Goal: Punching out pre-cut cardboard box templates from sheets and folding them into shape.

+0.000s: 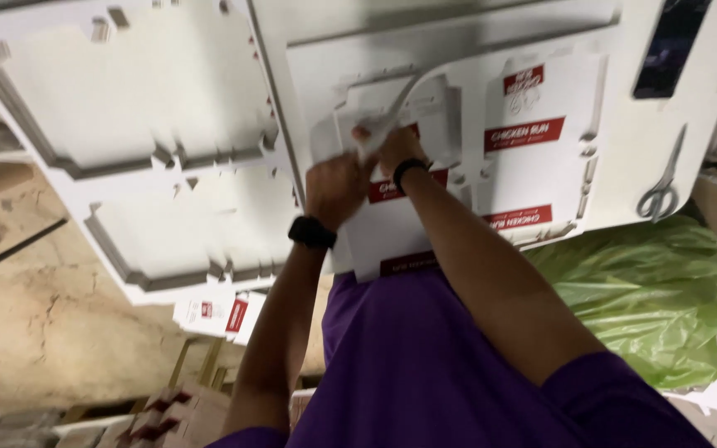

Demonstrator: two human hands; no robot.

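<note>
I see both hands meet over a flat white die-cut carton sheet [425, 158] with red label panels. My left hand [338, 189] grips its edge, my right hand [396, 148] pinches a white strip [387, 120] of trim. Stacked white blanks [143, 141] lie to the left, scissors [661, 187] to the right, a green plastic bag [657, 290] below them.

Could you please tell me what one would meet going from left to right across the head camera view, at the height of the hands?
Stacks of white die-cut cardboard blanks → left hand → right hand → flat white carton blank with red panels → scissors.
</note>
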